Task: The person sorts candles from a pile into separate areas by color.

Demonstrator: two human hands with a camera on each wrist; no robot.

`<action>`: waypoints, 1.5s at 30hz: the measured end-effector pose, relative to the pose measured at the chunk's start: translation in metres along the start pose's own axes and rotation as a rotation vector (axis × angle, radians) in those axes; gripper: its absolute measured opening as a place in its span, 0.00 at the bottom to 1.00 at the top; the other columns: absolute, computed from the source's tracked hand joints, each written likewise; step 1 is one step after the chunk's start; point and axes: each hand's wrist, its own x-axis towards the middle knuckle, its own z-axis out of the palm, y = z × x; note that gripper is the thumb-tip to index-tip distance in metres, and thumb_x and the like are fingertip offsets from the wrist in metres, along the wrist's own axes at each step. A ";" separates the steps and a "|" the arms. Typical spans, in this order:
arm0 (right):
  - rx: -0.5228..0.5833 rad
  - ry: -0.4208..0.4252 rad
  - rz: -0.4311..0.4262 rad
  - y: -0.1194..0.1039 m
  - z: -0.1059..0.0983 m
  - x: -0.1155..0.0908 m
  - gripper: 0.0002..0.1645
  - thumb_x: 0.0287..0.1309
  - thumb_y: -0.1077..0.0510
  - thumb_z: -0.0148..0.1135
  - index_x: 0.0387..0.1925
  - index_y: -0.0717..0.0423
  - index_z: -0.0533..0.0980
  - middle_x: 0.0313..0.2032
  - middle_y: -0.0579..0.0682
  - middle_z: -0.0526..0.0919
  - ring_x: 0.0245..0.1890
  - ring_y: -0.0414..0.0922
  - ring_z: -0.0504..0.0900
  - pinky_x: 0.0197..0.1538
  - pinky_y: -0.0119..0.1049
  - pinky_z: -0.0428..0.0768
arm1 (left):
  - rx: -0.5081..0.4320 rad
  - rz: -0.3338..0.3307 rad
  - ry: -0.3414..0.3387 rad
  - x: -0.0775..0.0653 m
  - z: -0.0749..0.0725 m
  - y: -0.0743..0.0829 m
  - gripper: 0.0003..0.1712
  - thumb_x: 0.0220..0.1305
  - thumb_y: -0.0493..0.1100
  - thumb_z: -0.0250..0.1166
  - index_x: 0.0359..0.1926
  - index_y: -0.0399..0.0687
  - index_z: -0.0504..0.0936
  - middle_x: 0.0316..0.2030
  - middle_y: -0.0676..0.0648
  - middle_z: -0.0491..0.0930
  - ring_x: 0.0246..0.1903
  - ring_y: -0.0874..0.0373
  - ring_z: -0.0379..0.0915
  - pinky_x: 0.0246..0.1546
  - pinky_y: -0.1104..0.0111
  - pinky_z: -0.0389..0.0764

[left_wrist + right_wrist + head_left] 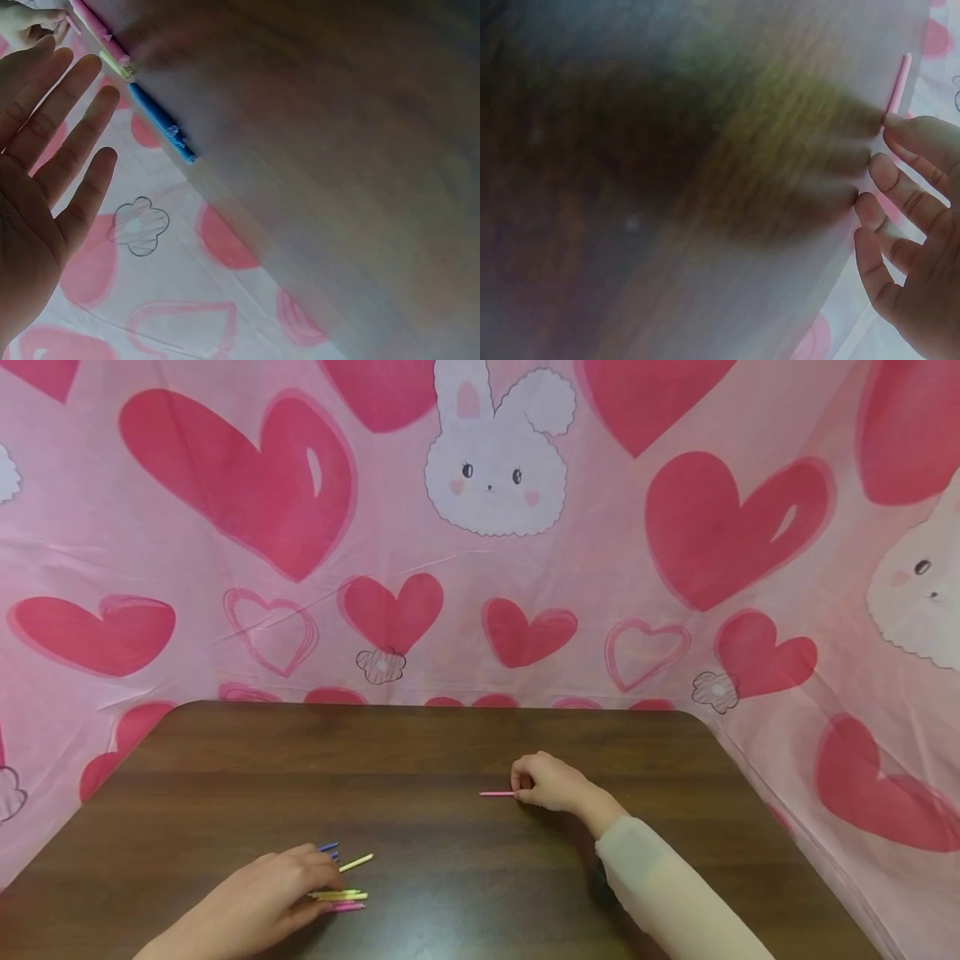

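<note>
At the middle of the table my right hand pinches the right end of a thin pink stick, which lies flat and points left. The right wrist view shows thumb and fingertip at the tip of that stick, other fingers loosely bent. My left hand hovers at the front left over a loose group of thin sticks, partly hiding them. Among these are a slanting yellow stick, more yellow ones, pink sticks and blue sticks. Its fingers look straight and spread in the left wrist view, apart from the sticks.
A dark brown wooden table stretches across the lower view. Behind and beside it hangs a pink cloth printed with hearts and rabbits. The right forearm, in a pale sleeve, crosses the table's right side.
</note>
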 end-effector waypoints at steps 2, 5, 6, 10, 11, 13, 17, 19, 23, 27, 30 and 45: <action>0.000 0.005 -0.003 0.001 0.000 -0.002 0.07 0.59 0.60 0.68 0.28 0.47 0.78 0.25 0.40 0.76 0.27 0.38 0.71 0.31 0.32 0.72 | 0.002 0.007 0.007 -0.001 0.000 0.000 0.11 0.51 0.47 0.77 0.33 0.68 0.84 0.30 0.72 0.73 0.30 0.76 0.66 0.29 0.88 0.63; -0.011 0.029 -0.022 0.001 -0.002 -0.005 0.05 0.59 0.59 0.68 0.30 0.48 0.78 0.27 0.40 0.77 0.28 0.37 0.71 0.34 0.32 0.73 | 0.004 0.006 0.004 -0.002 0.001 0.000 0.14 0.48 0.44 0.78 0.34 0.68 0.84 0.30 0.72 0.73 0.31 0.76 0.66 0.29 0.88 0.63; -0.018 0.040 -0.031 0.001 -0.002 -0.007 0.05 0.58 0.59 0.68 0.31 0.48 0.79 0.27 0.40 0.77 0.29 0.37 0.72 0.34 0.32 0.74 | 0.006 0.004 -0.001 -0.002 0.000 0.000 0.15 0.48 0.43 0.78 0.34 0.68 0.84 0.30 0.72 0.73 0.31 0.76 0.66 0.29 0.88 0.63; -0.036 0.081 -0.032 -0.004 -0.005 -0.015 0.04 0.58 0.58 0.69 0.33 0.47 0.79 0.29 0.39 0.79 0.29 0.37 0.72 0.37 0.33 0.75 | 0.022 0.009 -0.010 -0.003 0.000 -0.002 0.16 0.46 0.42 0.78 0.34 0.66 0.84 0.30 0.71 0.73 0.31 0.76 0.65 0.29 0.87 0.64; -0.033 0.089 -0.027 -0.006 -0.006 -0.018 0.04 0.58 0.58 0.69 0.34 0.47 0.80 0.30 0.39 0.80 0.30 0.37 0.72 0.38 0.33 0.75 | 0.031 0.013 -0.012 -0.003 0.000 -0.003 0.16 0.46 0.41 0.78 0.33 0.66 0.84 0.30 0.71 0.73 0.31 0.76 0.65 0.28 0.87 0.64; -0.017 0.105 -0.013 -0.011 -0.008 -0.022 0.05 0.58 0.58 0.69 0.35 0.46 0.80 0.31 0.38 0.81 0.32 0.37 0.73 0.40 0.36 0.76 | 0.031 0.024 -0.027 -0.003 -0.001 -0.004 0.15 0.46 0.41 0.78 0.32 0.65 0.83 0.30 0.70 0.73 0.31 0.75 0.64 0.27 0.85 0.64; 0.001 0.139 -0.025 -0.026 -0.010 -0.031 0.06 0.58 0.57 0.69 0.38 0.48 0.81 0.33 0.38 0.82 0.35 0.40 0.75 0.43 0.39 0.77 | 0.039 0.024 -0.058 -0.003 -0.002 -0.007 0.14 0.47 0.41 0.76 0.28 0.66 0.80 0.29 0.70 0.73 0.30 0.75 0.63 0.25 0.83 0.64; -0.004 0.146 -0.047 -0.034 -0.009 -0.035 0.06 0.58 0.57 0.69 0.38 0.49 0.81 0.33 0.38 0.82 0.36 0.41 0.76 0.44 0.39 0.77 | 0.042 0.018 -0.066 -0.004 -0.002 -0.007 0.14 0.48 0.42 0.76 0.27 0.66 0.80 0.29 0.71 0.72 0.30 0.75 0.63 0.25 0.83 0.64; -0.028 0.128 -0.081 -0.051 -0.002 -0.040 0.07 0.59 0.55 0.69 0.39 0.47 0.81 0.37 0.39 0.83 0.39 0.40 0.76 0.44 0.36 0.78 | 0.056 0.037 -0.054 -0.007 -0.002 -0.009 0.16 0.46 0.41 0.76 0.27 0.67 0.78 0.28 0.72 0.72 0.29 0.76 0.62 0.25 0.84 0.62; -0.058 0.114 -0.118 -0.067 0.005 -0.043 0.06 0.60 0.53 0.69 0.39 0.45 0.80 0.43 0.39 0.84 0.42 0.38 0.77 0.44 0.33 0.78 | 0.064 0.071 -0.040 -0.011 -0.002 -0.011 0.17 0.44 0.41 0.77 0.27 0.68 0.78 0.29 0.72 0.72 0.30 0.75 0.64 0.26 0.84 0.61; -0.080 0.104 -0.150 -0.078 0.010 -0.043 0.06 0.60 0.52 0.69 0.39 0.45 0.81 0.42 0.38 0.84 0.43 0.39 0.78 0.42 0.32 0.78 | 0.059 0.075 -0.042 -0.013 -0.001 -0.012 0.17 0.44 0.41 0.77 0.27 0.68 0.78 0.30 0.72 0.73 0.30 0.75 0.65 0.26 0.84 0.62; -0.172 0.011 -0.261 -0.123 0.035 -0.039 0.06 0.59 0.49 0.69 0.39 0.37 0.81 0.37 0.29 0.80 0.38 0.28 0.71 0.38 0.26 0.71 | 0.110 0.007 -0.050 -0.017 -0.001 -0.014 0.20 0.42 0.41 0.77 0.25 0.70 0.75 0.27 0.73 0.69 0.29 0.75 0.59 0.23 0.78 0.59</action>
